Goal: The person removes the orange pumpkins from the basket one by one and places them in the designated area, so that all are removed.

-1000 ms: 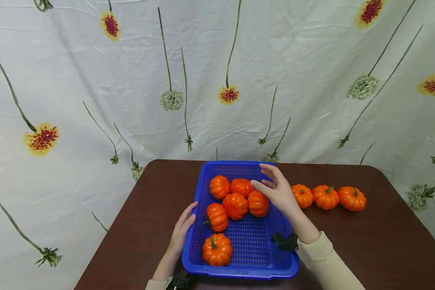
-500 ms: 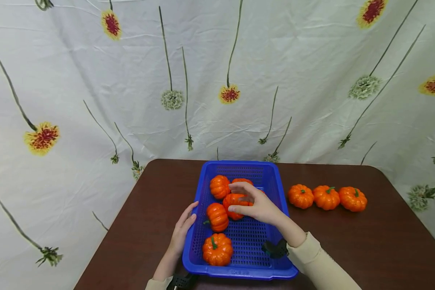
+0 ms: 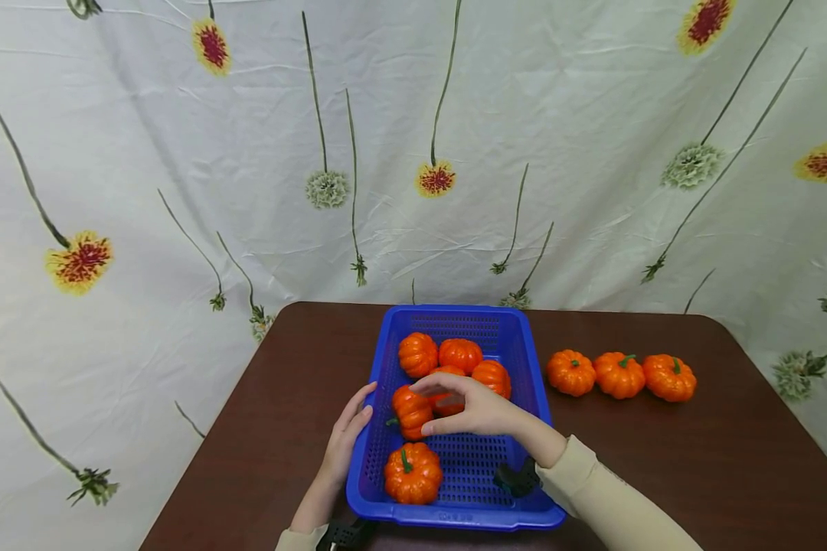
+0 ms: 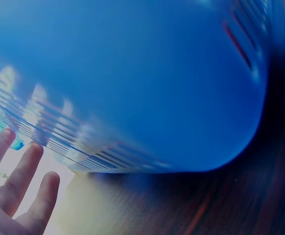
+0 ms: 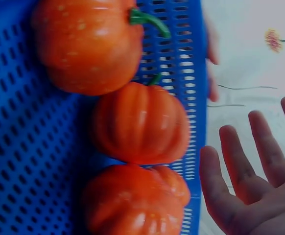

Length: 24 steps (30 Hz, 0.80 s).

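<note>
A blue plastic basket (image 3: pixel 458 518) holds several small orange pumpkins. My left hand (image 3: pixel 340 445) rests along its left side, fingers extended; in the left wrist view those fingers (image 4: pixel 24 176) lie by the slotted wall. Over the basket hovers my right hand (image 3: pixel 478 408), fingers and thumb spread apart and holding nothing. Nearest to it is a ribbed pumpkin (image 3: pixel 410 413) lying on its side, and behind the hand another pumpkin (image 3: pixel 448 405) is partly hidden. A pumpkin with an upright green stem (image 3: pixel 413 476) sits at the near left corner. Contact between right hand and pumpkins cannot be confirmed.
Three more pumpkins stand in a row right of the basket on the dark brown table (image 3: pixel 634 459), among them a middle one (image 3: pixel 619 375). A white flower-printed cloth (image 3: pixel 579 153) hangs behind the table. Pumpkins fill the basket's far half.
My right hand has moved left and toward me, from the basket's far right to above the middle pumpkins. The left hand, basket and pumpkins stay where they were.
</note>
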{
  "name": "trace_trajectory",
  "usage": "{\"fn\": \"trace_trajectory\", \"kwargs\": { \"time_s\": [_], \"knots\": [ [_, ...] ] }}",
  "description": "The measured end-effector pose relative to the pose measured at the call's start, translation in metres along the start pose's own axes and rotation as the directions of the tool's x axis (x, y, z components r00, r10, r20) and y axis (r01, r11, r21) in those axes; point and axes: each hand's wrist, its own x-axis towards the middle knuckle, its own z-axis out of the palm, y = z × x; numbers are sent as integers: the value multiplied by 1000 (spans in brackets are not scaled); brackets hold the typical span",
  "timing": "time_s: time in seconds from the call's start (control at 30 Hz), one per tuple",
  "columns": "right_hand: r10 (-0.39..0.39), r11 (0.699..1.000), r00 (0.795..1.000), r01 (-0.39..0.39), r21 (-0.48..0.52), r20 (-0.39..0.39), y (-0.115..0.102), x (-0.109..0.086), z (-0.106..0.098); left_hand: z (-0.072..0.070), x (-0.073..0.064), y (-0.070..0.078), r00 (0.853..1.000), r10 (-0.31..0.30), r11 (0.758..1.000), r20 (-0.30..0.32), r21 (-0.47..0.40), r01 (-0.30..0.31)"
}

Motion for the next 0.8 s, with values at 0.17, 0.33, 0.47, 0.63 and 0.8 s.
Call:
{"fn": "trace_trajectory", "kwargs": {
  "time_s": [0.17,0.33,0.47,0.63,0.8],
  "knots": [
    [37,999,998,-37,-2,58,4,1,5,0,0,-1,1000,2,1000,-4,2,-2],
    [52,999,992,-50,-18,117,10,3,9,-1,0,-2,1000,4,1000,0,-19,-4],
    [71,997,984,-66,-39,160,13,4,13,-1,0,-4,1000,-1,1000,5,-26,1],
    [123,992,972,-114,-57,199,14,6,16,-1,1,-4,1000,-9,1000,5,-28,9],
    [171,985,950,-162,-53,261,15,6,18,-1,1,-3,1000,0,1000,8,-18,0]
  ]
}}
